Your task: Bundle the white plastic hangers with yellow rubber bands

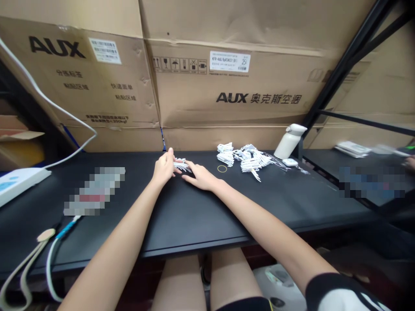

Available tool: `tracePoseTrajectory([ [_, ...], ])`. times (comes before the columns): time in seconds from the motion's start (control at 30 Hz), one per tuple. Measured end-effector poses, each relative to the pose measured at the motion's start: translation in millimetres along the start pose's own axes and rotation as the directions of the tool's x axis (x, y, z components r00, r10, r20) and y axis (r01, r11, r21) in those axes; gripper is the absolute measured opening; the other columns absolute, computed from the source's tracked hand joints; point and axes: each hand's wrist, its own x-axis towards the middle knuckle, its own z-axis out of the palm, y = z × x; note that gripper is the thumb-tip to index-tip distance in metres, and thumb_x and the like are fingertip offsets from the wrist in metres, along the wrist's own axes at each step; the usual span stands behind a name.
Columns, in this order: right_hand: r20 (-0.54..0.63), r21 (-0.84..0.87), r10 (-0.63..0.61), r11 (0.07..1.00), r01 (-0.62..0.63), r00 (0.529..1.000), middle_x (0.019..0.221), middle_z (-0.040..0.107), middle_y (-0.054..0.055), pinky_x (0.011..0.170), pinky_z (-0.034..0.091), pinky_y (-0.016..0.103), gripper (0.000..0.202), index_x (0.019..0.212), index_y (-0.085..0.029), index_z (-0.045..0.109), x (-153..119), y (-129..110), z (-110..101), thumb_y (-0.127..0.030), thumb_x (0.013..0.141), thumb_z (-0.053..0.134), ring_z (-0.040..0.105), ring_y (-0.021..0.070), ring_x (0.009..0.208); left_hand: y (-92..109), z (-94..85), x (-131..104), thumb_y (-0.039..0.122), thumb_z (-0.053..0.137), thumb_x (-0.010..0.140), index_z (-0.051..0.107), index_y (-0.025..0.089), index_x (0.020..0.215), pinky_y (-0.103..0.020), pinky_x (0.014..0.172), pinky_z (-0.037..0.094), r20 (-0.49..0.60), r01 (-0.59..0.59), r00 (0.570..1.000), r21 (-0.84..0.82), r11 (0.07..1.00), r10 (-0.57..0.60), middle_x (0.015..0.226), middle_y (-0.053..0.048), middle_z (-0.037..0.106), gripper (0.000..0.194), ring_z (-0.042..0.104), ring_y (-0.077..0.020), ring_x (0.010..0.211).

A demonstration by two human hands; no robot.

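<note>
My left hand (164, 167) is closed around a small bundle of thin white strips (181, 164) above the black tabletop. From the other side, my right hand (202, 177) takes the bundle's right end, thumb in front and fingers behind. What the strips are exactly is too small to tell. A yellow rubber band (222, 169) lies on the table just right of my right hand. Beyond it are more white bundles (225, 154) and a larger heap of similar white strips (251, 160).
A white bottle (287, 141) stands at the back right beside a small white case (289, 163). At left lie a blurred-out device (94, 191) with a cable (66, 229), a strap (27, 263) and a power strip (22, 183). Cardboard (227, 116) walls the back; a black frame (340, 73) rises at right.
</note>
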Motion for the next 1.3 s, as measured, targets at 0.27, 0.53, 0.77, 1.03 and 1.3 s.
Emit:
tracePoseTrajectory([
  [0.27, -0.08, 0.38, 0.246, 0.903, -0.199, 0.966, 0.103, 0.07, 0.009, 0.085, 0.047, 0.03, 0.044, 0.129, -0.015, 0.042, 9, 3, 6, -0.03, 0.089, 0.052, 0.065, 0.0166, 0.093, 2, 0.0, 6, 0.047, 0.03, 0.095, 0.047, 0.016, 0.072, -0.02, 0.032, 0.039, 0.013, 0.189, 0.981, -0.295, 0.937, -0.193, 0.073, -0.01, 0.07, 0.042, 0.062, -0.0143, 0.042],
  [0.53, -0.195, 0.152, 0.223, 0.969, -0.195, 0.955, 0.091, 0.07, 0.002, 0.07, 0.046, 0.025, 0.026, 0.103, -0.019, 0.062, 12, 14, 12, -0.015, 0.078, 0.057, 0.061, 0.0128, 0.072, 2, 0.9, 3, 0.045, 0.029, 0.097, 0.048, 0.016, 0.073, -0.019, 0.032, 0.039, 0.056, 0.242, 0.969, -0.391, 0.888, -0.239, 0.066, -0.007, 0.067, 0.042, 0.058, -0.012, 0.039],
  [0.77, -0.067, 0.246, 0.355, 0.911, -0.33, 0.932, 0.07, 0.069, 0.002, 0.065, 0.043, 0.021, 0.014, 0.085, -0.013, 0.07, 16, 16, -1, -0.017, 0.073, 0.063, 0.062, 0.0125, 0.069, -1, 2.9, 5, 0.047, 0.031, 0.096, 0.048, 0.017, 0.073, -0.02, 0.032, 0.039, 0.09, 0.26, 0.965, -0.411, 0.874, -0.245, 0.062, -0.004, 0.064, 0.042, 0.055, -0.0114, 0.037],
  [1.03, 0.174, 0.412, 0.414, 0.793, -0.449, 0.893, 0.054, 0.059, -0.002, 0.045, 0.032, 0.018, 0.011, 0.066, -0.011, 0.069, 13, 17, -15, -0.016, 0.071, 0.061, 0.041, 0.0042, 0.044, -5, 3.3, 5, 0.048, 0.032, 0.095, 0.047, 0.017, 0.071, -0.018, 0.03, 0.035, 0.137, 0.251, 0.967, -0.422, 0.871, -0.213, 0.057, -0.004, 0.061, 0.042, 0.048, -0.0094, 0.033],
  [1.3, 0.142, 0.395, 0.425, 0.804, -0.445, 0.894, 0.052, 0.055, -0.002, 0.044, 0.031, 0.017, 0.015, 0.064, -0.011, 0.067, 14, 15, -11, -0.022, 0.072, 0.062, 0.041, 0.0045, 0.044, -4, 3.6, 4, 0.047, 0.031, 0.096, 0.047, 0.018, 0.071, -0.019, 0.031, 0.035, 0.155, 0.248, 0.967, -0.414, 0.876, -0.201, 0.054, -0.002, 0.059, 0.042, 0.049, -0.01, 0.033],
])
